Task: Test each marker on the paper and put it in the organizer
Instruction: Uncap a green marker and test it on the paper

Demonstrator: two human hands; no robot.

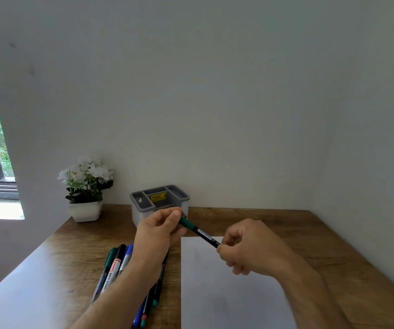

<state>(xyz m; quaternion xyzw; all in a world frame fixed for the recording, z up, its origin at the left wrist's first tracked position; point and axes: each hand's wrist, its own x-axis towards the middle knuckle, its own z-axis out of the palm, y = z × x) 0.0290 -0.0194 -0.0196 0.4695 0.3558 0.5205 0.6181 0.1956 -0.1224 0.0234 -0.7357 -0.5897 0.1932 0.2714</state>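
We are looking down from the head view. We are holding one green marker (197, 230) in the air, over the far edge of the paper (226, 288). Our left hand (161, 230) is pinching its green end, and our right hand (245, 245) is pinching the dark end. The paper is looking blank. The organizer (159, 203) at the far side of the tabletop (333, 252) is showing no markers inside. More markers (114, 269) are lying on the left, so most of the job is waiting.
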